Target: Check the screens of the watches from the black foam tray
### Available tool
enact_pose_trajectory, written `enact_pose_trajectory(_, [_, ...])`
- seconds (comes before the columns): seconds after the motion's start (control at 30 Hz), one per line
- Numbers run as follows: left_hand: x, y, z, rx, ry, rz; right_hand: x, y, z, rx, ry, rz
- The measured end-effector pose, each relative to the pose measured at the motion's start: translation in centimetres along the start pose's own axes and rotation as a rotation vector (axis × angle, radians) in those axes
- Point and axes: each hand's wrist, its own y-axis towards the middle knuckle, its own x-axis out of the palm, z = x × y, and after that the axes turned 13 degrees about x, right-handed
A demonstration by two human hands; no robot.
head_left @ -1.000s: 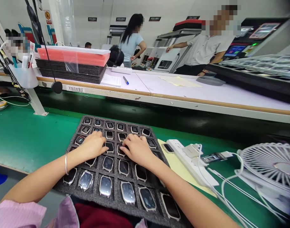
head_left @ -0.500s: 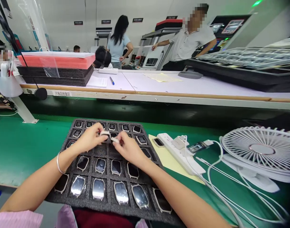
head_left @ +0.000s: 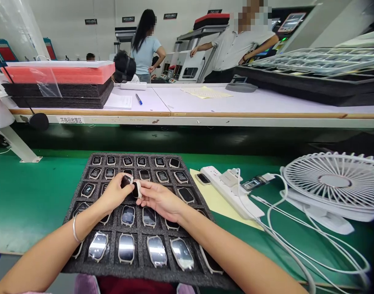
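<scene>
A grey foam tray (head_left: pixel 138 267) lies on the green bench, with strapless smartwatches in rows of its pockets. My left hand (head_left: pixel 115 196), wearing a bangle, is closed on a smartwatch (head_left: pixel 126 180) with a dark screen. My right hand (head_left: pixel 159 200) pinches another smartwatch (head_left: pixel 137 190) by its pale edge, close beside the first. Both hands are over the middle of the tray and hide some pockets beneath. Smartwatches in the far rows, such as one smartwatch (head_left: pixel 95 173), show lit text. A nearer smartwatch (head_left: pixel 126 247) has a dark, reflective screen.
Right of the tray are a yellow sheet (head_left: pixel 217 204), a power strip (head_left: pixel 232 194) with cables and a white fan (head_left: pixel 333 181). A raised shelf (head_left: pixel 162 98) runs behind, bearing red and black foam (head_left: pixel 58 75) and stacked trays (head_left: pixel 299 77). Several people are beyond it.
My hands have come together and slightly nearer to me, bringing the two smartwatches side by side. The camera view has shifted a little.
</scene>
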Motion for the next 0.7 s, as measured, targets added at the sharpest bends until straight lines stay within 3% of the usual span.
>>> enact_pose_trajectory(0.2, [-0.4, 0.0, -0.3, 0.080, 0.162, -0.035, 0.0, -0.3, -0.1, -0.011, -0.028, -0.022])
enact_pose_trajectory(0.5, [-0.4, -0.5, -0.2, 0.088, 0.162, -0.092, -0.3, -0.7, -0.1, -0.032, -0.048, -0.036])
enact_pose_trajectory(0.7, [-0.3, -0.7, 0.0, 0.104, 0.118, -0.028, -0.4, -1.1, -0.4, -0.138, -0.038, -0.080])
